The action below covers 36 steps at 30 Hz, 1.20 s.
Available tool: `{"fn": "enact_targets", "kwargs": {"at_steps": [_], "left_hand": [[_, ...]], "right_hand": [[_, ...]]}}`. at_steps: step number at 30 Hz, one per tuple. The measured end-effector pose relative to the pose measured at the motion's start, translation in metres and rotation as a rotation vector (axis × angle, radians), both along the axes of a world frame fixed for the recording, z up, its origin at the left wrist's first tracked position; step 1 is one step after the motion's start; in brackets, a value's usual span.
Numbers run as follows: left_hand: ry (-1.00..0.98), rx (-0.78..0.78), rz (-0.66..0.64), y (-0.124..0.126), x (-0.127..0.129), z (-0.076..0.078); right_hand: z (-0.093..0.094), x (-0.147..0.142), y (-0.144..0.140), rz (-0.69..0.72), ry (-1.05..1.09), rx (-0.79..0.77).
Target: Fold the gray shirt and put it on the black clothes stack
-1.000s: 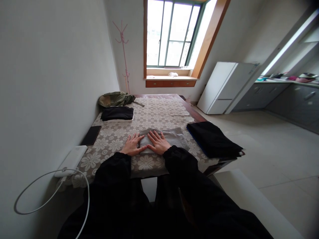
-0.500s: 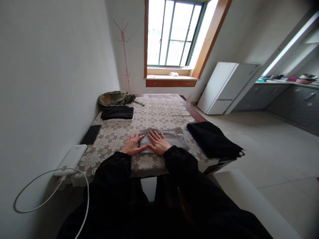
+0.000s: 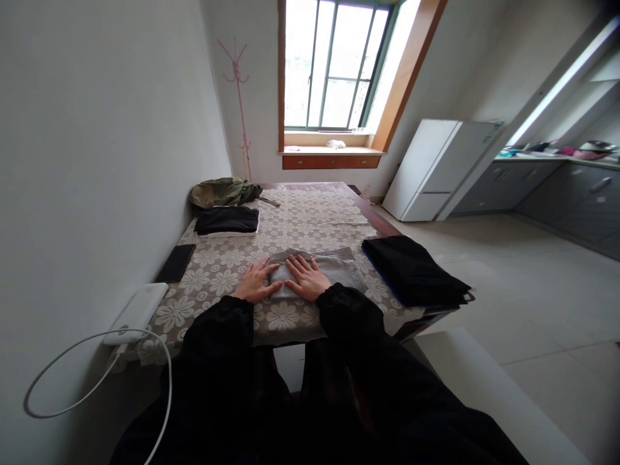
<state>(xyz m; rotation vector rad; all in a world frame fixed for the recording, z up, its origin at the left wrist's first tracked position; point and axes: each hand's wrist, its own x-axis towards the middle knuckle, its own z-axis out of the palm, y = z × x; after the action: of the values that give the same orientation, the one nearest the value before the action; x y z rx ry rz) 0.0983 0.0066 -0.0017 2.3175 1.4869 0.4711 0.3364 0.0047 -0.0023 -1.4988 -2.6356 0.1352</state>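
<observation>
Cloth (image 3: 329,266) flat under both open palms

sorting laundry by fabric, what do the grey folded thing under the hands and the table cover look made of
Grey folded cloth: seems a soft matte knit, perhaps cotton jersey; it lies limp with rounded folds. Table cover: looks like beige lace or crochet, with a repeating openwork flower pattern. Fibre can't be confirmed for either.

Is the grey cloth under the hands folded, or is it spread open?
Folded. The grey cloth lies as a compact rectangle with a layered edge along its far side, and the left hand and right hand lie flat on it.
</observation>
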Motion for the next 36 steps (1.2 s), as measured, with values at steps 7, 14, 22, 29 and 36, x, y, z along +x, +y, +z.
{"fn": "enact_targets", "kwargs": {"at_steps": [7,14,22,29,36], "left_hand": [[-0.017,0.010,-0.003,0.000,0.000,0.000],[-0.051,0.003,0.017,-0.001,0.000,0.001],[-0.080,-0.037,0.006,-0.002,0.001,0.006],[-0.117,-0.019,-0.005,-0.003,0.000,0.005],[-0.327,-0.003,0.080,-0.003,0.000,0.005]], "right_hand": [[-0.003,0.000,-0.001,0.008,0.031,0.033],[-0.005,0.040,-0.007,-0.093,0.025,0.063],[-0.004,0.110,-0.003,-0.379,0.060,0.109],[-0.011,0.121,0.005,-0.366,0.249,0.082],[-0.027,0.133,0.000,-0.724,0.487,0.090]]}}
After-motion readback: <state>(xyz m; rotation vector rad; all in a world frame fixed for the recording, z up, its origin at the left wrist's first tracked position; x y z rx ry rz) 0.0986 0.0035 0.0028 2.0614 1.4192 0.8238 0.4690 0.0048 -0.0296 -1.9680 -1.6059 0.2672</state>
